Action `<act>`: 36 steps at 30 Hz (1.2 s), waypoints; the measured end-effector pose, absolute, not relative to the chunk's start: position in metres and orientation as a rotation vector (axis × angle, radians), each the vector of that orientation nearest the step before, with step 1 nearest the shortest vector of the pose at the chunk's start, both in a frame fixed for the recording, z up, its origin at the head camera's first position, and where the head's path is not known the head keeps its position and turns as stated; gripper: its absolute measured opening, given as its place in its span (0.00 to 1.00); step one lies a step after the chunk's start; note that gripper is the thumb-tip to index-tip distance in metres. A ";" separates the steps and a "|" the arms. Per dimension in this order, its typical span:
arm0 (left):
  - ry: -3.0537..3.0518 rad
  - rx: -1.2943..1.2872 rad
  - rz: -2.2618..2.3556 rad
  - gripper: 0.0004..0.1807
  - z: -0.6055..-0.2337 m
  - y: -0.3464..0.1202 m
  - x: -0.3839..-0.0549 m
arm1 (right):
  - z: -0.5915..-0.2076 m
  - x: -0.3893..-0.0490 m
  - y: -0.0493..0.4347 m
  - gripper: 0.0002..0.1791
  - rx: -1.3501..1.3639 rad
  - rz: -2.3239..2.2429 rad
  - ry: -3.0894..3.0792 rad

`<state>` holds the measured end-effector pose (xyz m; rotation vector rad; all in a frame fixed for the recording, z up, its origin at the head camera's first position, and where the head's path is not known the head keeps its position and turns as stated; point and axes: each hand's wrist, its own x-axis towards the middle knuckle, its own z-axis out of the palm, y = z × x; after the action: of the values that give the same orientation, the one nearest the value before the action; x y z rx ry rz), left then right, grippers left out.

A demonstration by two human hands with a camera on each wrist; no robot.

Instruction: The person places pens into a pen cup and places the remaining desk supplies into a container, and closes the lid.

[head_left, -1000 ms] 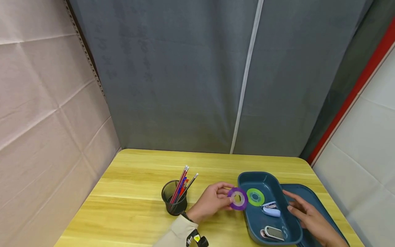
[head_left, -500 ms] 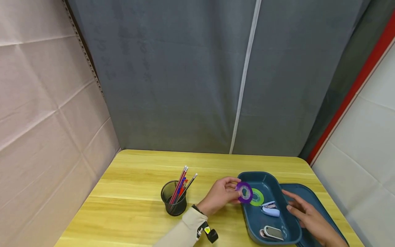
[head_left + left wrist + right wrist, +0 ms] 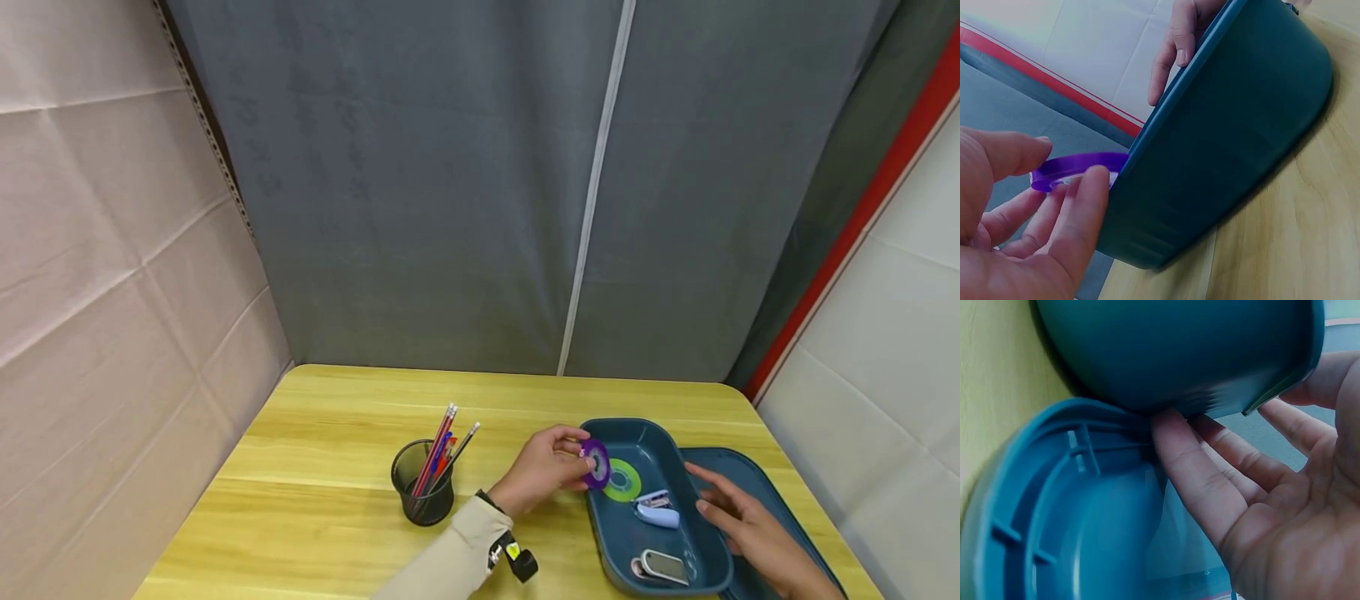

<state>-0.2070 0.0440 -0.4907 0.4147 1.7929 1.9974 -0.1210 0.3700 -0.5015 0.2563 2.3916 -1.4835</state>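
Note:
My left hand (image 3: 547, 467) pinches a purple roll of tape (image 3: 596, 464) between thumb and fingers. The roll is tilted at the left rim of a deep dark-blue box (image 3: 630, 546); in the left wrist view, the purple roll (image 3: 1072, 165) overlaps that rim. Inside the box lie a green roll of tape (image 3: 622, 482), a light-blue stapler (image 3: 658, 512) and a small silver oblong object (image 3: 664, 567). On the other side, my right hand (image 3: 750, 527) touches the box's outer right wall with extended fingers; the right wrist view shows its fingertips (image 3: 1172, 428) against the wall.
A matching blue lid (image 3: 731, 458) lies right of the box, partly beneath the right hand, its ridged side up. Left of the left hand stands a black mesh pen cup (image 3: 431, 506) with pencils and pens. Behind the wooden table (image 3: 352, 417) hangs a grey curtain (image 3: 435, 208).
My left hand has carried the purple tape rightward and slightly away, up to the box's left rim, where it now partly overlaps the box. The right hand has stayed at the box.

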 end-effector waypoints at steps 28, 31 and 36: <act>1.885 0.368 1.977 0.20 -0.490 0.052 -0.206 | -0.503 -0.121 0.371 0.41 0.232 -1.503 2.392; 1.887 0.350 1.980 0.20 -0.489 0.052 -0.206 | -0.502 -0.121 0.370 0.41 0.239 -1.501 2.388; 1.878 0.335 1.976 0.19 -0.489 0.050 -0.205 | -0.502 -0.121 0.370 0.42 0.249 -1.495 2.386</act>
<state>-0.2046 0.0497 -0.4895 0.3351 1.8781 1.9760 -0.1208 0.3702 -0.5015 0.2486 2.3864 -1.4948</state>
